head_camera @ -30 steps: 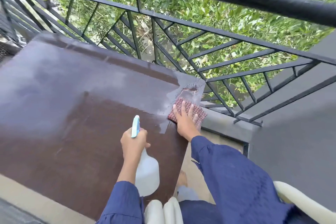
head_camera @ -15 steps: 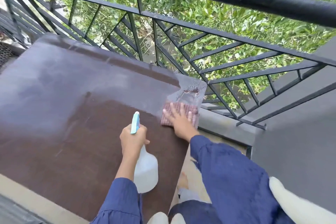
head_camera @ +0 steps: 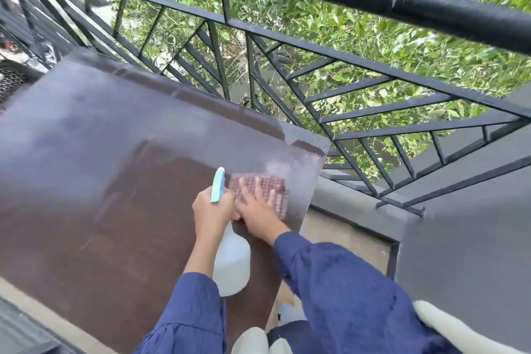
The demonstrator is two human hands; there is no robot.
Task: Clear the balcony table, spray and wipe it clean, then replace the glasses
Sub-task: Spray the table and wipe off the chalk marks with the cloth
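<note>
Head view: right grip (head_camera: pixel 258 214) lay flat, fingers spread, pressing cloth (head_camera: pixel 273 190) onto table (head_camera: pixel 115 210) near its far right corner, likely for wiping pressure. Left grip (head_camera: pixel 211 211) wrapped spray bottle (head_camera: pixel 231 264) just beside it, probably ready to respray. No glasses visible.

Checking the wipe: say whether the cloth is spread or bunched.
Spread: the cloth lies flat on the table, pressed under the right hand.

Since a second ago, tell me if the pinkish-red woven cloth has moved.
Yes. The pinkish-red woven cloth under the right hand slid left, away from the brown table's right edge, toward the white spray bottle.
</note>
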